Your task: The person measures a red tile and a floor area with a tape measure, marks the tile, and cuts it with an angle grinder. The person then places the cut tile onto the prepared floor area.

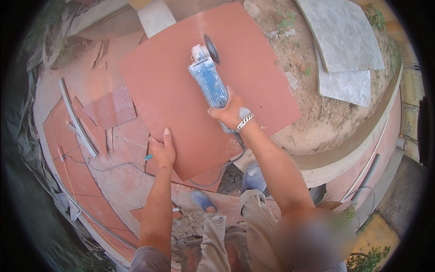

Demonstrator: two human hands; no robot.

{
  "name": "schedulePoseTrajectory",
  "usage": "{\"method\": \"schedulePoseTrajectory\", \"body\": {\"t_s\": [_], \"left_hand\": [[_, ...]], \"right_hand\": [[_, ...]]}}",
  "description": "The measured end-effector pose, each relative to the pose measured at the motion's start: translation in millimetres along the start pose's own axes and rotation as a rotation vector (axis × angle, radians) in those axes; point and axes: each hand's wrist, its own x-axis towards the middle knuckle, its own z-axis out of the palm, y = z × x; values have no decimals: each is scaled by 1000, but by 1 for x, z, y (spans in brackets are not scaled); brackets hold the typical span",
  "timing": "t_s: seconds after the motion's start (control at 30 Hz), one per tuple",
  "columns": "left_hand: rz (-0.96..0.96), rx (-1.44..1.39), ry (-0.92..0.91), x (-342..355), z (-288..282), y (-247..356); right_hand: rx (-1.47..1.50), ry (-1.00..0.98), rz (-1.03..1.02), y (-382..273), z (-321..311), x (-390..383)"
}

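Observation:
My right hand (230, 110) is wrapped round the rear body of a blue angle grinder (209, 84), and a metal bracelet sits on that wrist. The grinder's dark disc (211, 49) stands on edge over a large red tile (163, 81), towards its far side. A faint pale line runs from near the disc to the tile's far edge. At the tile's near left edge, my left hand (162, 152) grips it with the thumb on top; the other fingers are partly hidden. A small teal-ended thing (148, 157) sticks out beside that hand, its kind unclear.
Grey slabs (342, 36) lie on bare soil at the far right, bounded by a curved concrete kerb (335, 165). Left are a ribbed tile piece (111, 109), a curved metal strip (78, 119) and a cable (106, 169). My feet in blue shoes (253, 176) stand close to the tile.

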Motion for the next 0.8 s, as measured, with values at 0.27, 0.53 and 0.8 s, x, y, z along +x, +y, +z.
{"method": "schedulePoseTrajectory", "body": {"t_s": [0.27,0.53,0.8], "left_hand": [[2,-49,15,-1,3,-4],[40,-9,36,-2,3,-2],[15,44,44,-2,3,0]], "right_hand": [[-65,-61,60,8,-7,-5],[-159,-61,68,17,-13,-16],[-112,-42,36,33,-15,-25]]}}
